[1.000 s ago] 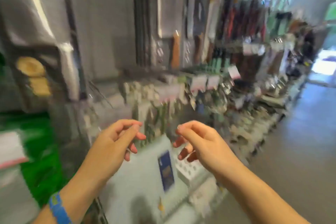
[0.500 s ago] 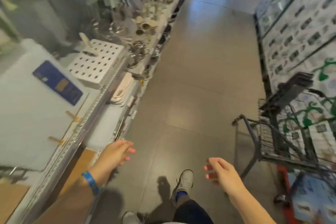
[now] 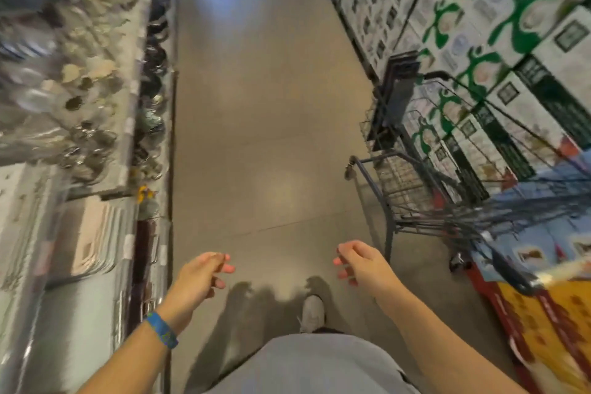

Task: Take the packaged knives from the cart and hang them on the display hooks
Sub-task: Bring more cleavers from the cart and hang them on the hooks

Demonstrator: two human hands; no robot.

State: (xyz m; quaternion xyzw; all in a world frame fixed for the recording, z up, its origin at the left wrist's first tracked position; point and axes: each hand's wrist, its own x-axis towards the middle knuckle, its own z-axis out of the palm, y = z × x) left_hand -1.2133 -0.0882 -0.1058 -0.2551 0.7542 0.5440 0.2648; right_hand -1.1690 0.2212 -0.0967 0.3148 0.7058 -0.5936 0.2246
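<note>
Your aisle floor (image 3: 265, 125) lies open ahead between the stocked shelves (image 3: 96, 99) on your left and the wire cart (image 3: 415, 189) on your right. Stacked boxes (image 3: 479, 25) wall off the far side of the cart, close beside it.

- I see the grey floor (image 3: 265, 137) running down the aisle, bare in its middle stretch.
- The wire cart (image 3: 412, 192) stands on it at the right side.
- Left of the cart, across the aisle, shelves (image 3: 128, 150) line the floor's edge, their goods blurred.
- Nearer than the cart, one grey shoe (image 3: 312, 313) rests on the floor.
</note>
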